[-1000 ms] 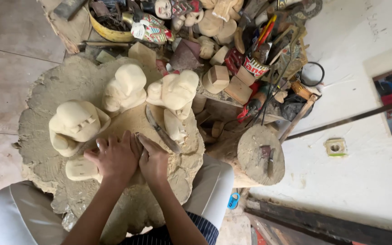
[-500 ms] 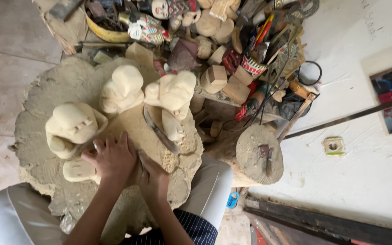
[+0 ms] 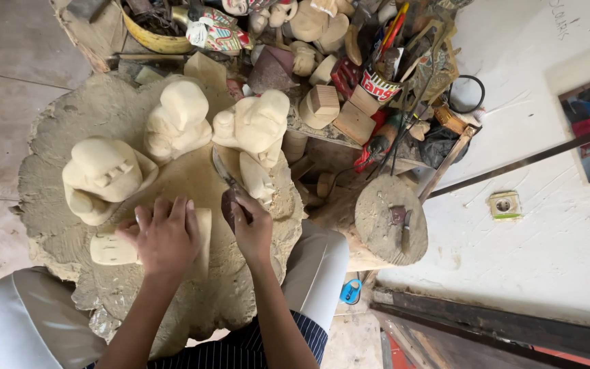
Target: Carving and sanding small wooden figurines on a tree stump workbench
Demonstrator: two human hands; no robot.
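Wooden block (image 3: 114, 249) under left hand (image 3: 165, 236), right hand (image 3: 252, 229) gripping knife (image 3: 225, 179)

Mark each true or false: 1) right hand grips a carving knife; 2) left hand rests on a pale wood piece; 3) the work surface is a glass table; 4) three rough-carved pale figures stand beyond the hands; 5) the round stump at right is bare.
1. True. The right hand is closed on the handle of the carving knife, blade pointing away from the person.
2. True. The left hand lies on the pale wood piece.
3. False. It is a large rough wooden slab.
4. True. The carved figures stand past the hands.
5. False. A small tool lies on the round stump.
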